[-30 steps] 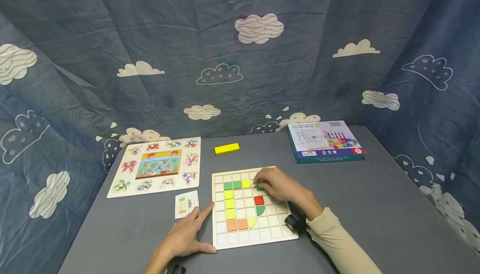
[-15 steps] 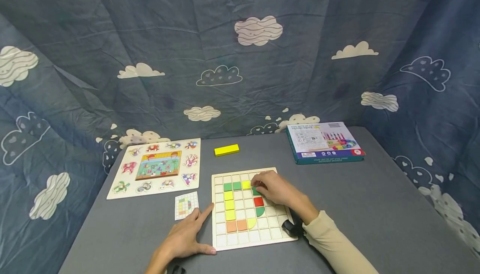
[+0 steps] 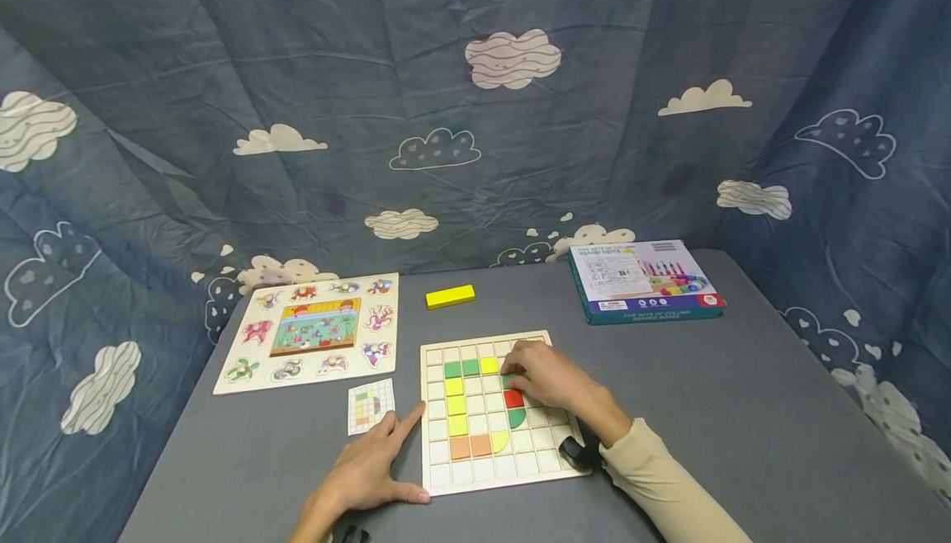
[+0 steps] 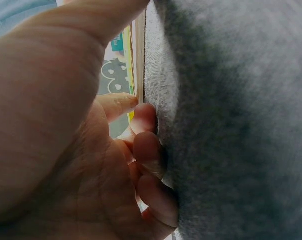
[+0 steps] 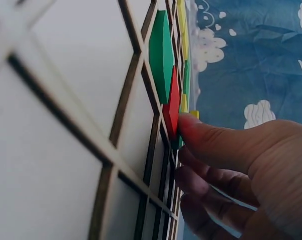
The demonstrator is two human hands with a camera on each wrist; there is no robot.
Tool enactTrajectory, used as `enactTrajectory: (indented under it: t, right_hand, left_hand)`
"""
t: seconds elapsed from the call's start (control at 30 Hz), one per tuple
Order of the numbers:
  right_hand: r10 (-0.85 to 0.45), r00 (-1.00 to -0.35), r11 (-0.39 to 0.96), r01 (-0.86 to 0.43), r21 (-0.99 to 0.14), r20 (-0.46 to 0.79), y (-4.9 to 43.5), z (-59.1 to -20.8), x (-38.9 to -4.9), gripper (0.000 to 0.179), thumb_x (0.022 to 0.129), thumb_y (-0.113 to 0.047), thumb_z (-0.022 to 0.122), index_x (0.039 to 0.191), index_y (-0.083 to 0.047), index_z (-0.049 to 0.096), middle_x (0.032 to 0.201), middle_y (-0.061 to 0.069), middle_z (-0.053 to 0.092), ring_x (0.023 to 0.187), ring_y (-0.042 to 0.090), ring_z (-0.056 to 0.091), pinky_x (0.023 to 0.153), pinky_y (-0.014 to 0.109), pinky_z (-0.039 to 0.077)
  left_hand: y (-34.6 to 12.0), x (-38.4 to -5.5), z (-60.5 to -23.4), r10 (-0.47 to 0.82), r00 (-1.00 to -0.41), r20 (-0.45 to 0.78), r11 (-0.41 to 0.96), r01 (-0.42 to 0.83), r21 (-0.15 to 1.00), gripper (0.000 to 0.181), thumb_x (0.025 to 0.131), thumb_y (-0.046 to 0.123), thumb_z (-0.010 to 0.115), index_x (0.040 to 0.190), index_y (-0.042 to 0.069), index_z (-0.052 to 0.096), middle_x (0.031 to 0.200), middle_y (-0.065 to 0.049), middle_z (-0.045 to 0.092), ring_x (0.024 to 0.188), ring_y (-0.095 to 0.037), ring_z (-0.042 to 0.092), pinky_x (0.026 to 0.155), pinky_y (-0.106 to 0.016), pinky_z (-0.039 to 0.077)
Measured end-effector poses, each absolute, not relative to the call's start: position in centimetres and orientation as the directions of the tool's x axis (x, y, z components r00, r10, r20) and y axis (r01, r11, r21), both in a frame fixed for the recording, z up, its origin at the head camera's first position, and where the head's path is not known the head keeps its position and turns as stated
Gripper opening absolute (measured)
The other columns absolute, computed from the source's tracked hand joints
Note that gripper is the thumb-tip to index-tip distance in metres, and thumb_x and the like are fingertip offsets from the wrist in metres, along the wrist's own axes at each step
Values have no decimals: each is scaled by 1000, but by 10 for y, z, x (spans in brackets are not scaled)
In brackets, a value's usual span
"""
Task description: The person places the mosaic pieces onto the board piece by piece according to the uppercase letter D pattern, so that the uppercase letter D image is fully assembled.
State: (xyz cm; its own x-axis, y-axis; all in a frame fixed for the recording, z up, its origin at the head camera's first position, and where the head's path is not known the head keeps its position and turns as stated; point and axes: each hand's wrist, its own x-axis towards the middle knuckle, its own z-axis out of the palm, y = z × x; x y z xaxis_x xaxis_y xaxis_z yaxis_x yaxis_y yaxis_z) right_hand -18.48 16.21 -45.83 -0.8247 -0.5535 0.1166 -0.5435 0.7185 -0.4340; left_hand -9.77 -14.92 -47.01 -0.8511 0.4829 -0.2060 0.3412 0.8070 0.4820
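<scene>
A wooden grid board (image 3: 461,472) lies flat on the table, with coloured tiles in some cells. My left hand (image 3: 364,465) lies at its left side, index fingertip at the side edge and thumb tip at the near corner; its other fingers are curled in the left wrist view. My right hand (image 3: 548,374) is over the upper right cells, fingers bent, pinching a green tile (image 3: 508,380) that is mostly hidden. Just below it sit a red tile (image 3: 514,398) and a rounded green tile (image 3: 517,417). The right thumb is close beside the red tile in the right wrist view.
A small pattern card (image 3: 371,405) lies left of the board. Behind it is a picture puzzle board (image 3: 248,353) with animal shapes. A yellow block (image 3: 450,296) lies at the back, and a flat box (image 3: 646,281) at the back right. A cloud-patterned curtain (image 3: 327,188) surrounds the table.
My right hand has shifted slightly to the left with the green tile, which has come down to the cell above the red tile. My left hand has stayed in place.
</scene>
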Motion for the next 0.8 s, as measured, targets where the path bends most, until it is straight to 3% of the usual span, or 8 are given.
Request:
enactTrajectory:
  t: [0.33,0.47,0.6,0.8]
  right_hand:
    - [-584,-803,699,-571,-430,117,165,-459,-185,15,89,-6,73,103,-8,80,100,2,75,98,20,69,86,38,55]
    - [-573,-811,700,-558,-446,115,164,-457,-185,13,87,-3,74,98,-9,78,93,1,75,86,13,67,78,33,54]
    - [-548,-829,718,-534,-448,110,163,-457,-185,9,86,-5,76,88,-13,75,82,-3,69,72,6,55,68,27,48]
    - [-543,-833,724,-528,-444,106,164,-457,-184,8,86,-6,76,89,-14,76,84,-4,69,74,6,56,69,28,48]
  left_hand:
    - [-150,-98,-471,482,-850,-213,807,337,485,123,63,69,81,161,21,25,108,-2,46,90,-17,44,70,-37,41]
    - [-150,-98,-470,484,-850,-210,806,339,485,122,63,69,81,161,21,25,108,-3,47,90,-17,44,70,-37,42]
    - [-151,-98,-471,479,-851,-214,809,333,484,122,62,69,81,160,21,26,110,-4,47,93,-18,46,72,-40,43]
    - [-152,-98,-471,483,-851,-205,805,340,486,122,63,68,81,160,21,25,105,-2,45,87,-16,43,68,-35,40]
